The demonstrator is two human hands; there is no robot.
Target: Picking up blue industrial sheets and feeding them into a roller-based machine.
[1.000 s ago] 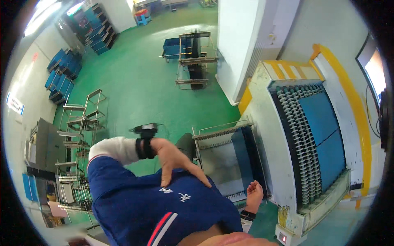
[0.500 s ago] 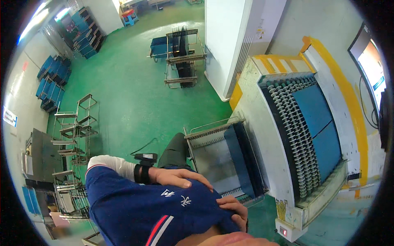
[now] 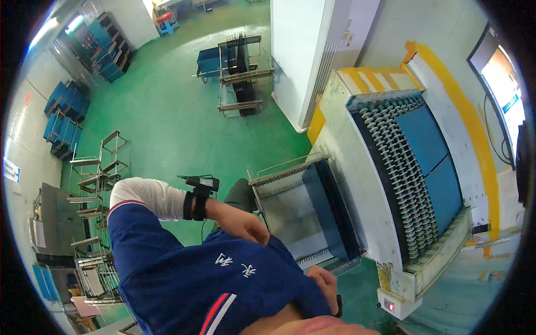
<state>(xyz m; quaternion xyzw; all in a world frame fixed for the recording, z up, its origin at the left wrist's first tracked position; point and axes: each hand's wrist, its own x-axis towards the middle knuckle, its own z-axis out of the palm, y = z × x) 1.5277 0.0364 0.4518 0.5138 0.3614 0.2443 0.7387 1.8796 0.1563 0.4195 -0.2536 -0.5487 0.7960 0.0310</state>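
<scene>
My left hand (image 3: 244, 224) is closed with its fingers curled down at the hem of my dark blue shirt (image 3: 184, 262); the fingertips are hidden. A black strap (image 3: 196, 207) with a small black device (image 3: 204, 182) wraps that wrist. My right hand (image 3: 324, 281) is also closed, its fingers bent in on the shirt's other side. Just beyond both hands stands a metal rack (image 3: 290, 215), with dark blue panels (image 3: 329, 206) upright along its right side.
To the right, a conveyor machine (image 3: 357, 151) carries blue panels (image 3: 421, 137) beside rows of white rollers (image 3: 399, 173). Another rack (image 3: 245, 75) stands farther off on the green floor. Bare metal racks (image 3: 92, 195) line the left, with stacked blue panels (image 3: 67, 111) by the wall.
My left hand has gone from lying stretched out on the shirt to curled at its hem, the forearm lifted. My right hand's fingers have drawn in. The view has shifted slightly.
</scene>
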